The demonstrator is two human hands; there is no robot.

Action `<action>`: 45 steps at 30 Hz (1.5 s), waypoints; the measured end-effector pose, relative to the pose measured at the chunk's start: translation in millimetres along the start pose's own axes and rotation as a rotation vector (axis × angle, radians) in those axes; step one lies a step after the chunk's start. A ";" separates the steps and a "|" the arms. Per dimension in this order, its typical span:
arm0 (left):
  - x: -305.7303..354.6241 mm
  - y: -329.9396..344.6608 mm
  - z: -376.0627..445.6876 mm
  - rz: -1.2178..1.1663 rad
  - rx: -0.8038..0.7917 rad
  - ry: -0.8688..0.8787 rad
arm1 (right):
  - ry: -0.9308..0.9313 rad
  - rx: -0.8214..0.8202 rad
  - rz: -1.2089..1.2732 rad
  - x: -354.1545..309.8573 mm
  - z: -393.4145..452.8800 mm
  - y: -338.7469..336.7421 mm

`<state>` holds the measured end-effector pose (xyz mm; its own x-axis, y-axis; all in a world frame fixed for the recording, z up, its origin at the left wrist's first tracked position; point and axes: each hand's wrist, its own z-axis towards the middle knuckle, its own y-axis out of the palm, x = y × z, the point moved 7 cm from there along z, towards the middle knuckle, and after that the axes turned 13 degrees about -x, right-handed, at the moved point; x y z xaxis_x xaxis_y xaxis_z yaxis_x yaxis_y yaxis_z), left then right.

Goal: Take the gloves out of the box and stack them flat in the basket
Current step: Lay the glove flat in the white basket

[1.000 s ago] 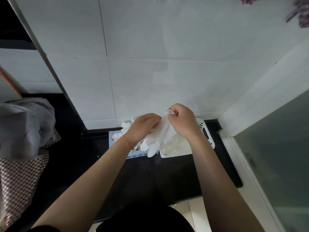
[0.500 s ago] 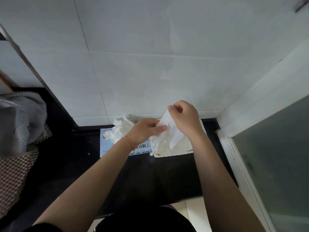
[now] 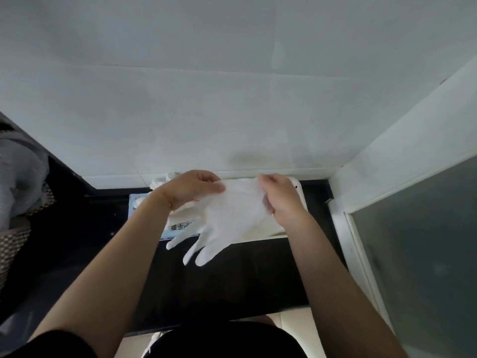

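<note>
A white disposable glove point(image 3: 227, 220) hangs stretched over the black counter point(image 3: 232, 280), fingers drooping toward the person, cuff at the far end. The left hand point(image 3: 191, 189) pinches the cuff's left corner and the right hand point(image 3: 281, 200) pinches its right edge, so the glove's long axis runs from the grips back toward the body. Directly beneath and just beyond the glove sits the white basket point(image 3: 300, 195), nearer the right hand. Left of the basket lies the blue glove box point(image 3: 180, 227), its dark lettering upside down and unreadable, more gloves point(image 3: 165, 180) bunched at its opening.
</note>
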<state>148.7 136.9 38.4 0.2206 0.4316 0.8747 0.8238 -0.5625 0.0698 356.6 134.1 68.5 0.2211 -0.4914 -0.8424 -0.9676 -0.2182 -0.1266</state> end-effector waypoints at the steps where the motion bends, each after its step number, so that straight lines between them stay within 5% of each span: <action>1: -4.6 -0.4 12.0 0.091 0.056 -0.043 | 0.033 0.051 -0.069 14.0 6.6 -5.7; 13: -9.6 31.2 103.5 0.596 0.450 -0.090 | 0.002 0.222 -0.394 93.4 64.4 -67.1; 16: -0.6 52.8 104.0 0.961 0.582 0.089 | -0.032 0.247 -0.506 94.2 70.5 -77.3; 19: -4.3 91.2 100.7 1.245 0.580 0.309 | -0.078 0.259 -0.677 93.2 74.4 -78.3; 21: -24.6 106.0 106.9 1.348 0.434 0.224 | -0.086 0.251 -0.790 94.5 77.8 -76.3; 25: -72.1 102.0 109.8 1.331 0.160 -0.129 | -0.052 0.177 -1.041 94.2 80.3 -70.6; 33: -74.6 93.9 103.5 1.399 0.226 -0.182 | -0.260 0.272 -1.623 97.1 86.1 -62.5; 39: -83.9 92.6 107.2 1.358 0.122 -0.291 | -0.091 0.211 -1.687 90.6 84.5 -61.0; 42: -63.4 93.9 100.6 1.301 0.194 -0.157 | -0.155 0.316 -1.529 67.8 76.5 -48.5; 45: -29.2 80.0 65.0 1.199 0.497 0.173 | -0.330 0.284 -1.302 45.8 68.5 -14.3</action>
<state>242.1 125.1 -12.7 0.9079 -0.2689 0.3217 0.2751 -0.1971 -0.9410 372.3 172.4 -4.1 0.9799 0.1645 -0.1125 -0.0852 -0.1650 -0.9826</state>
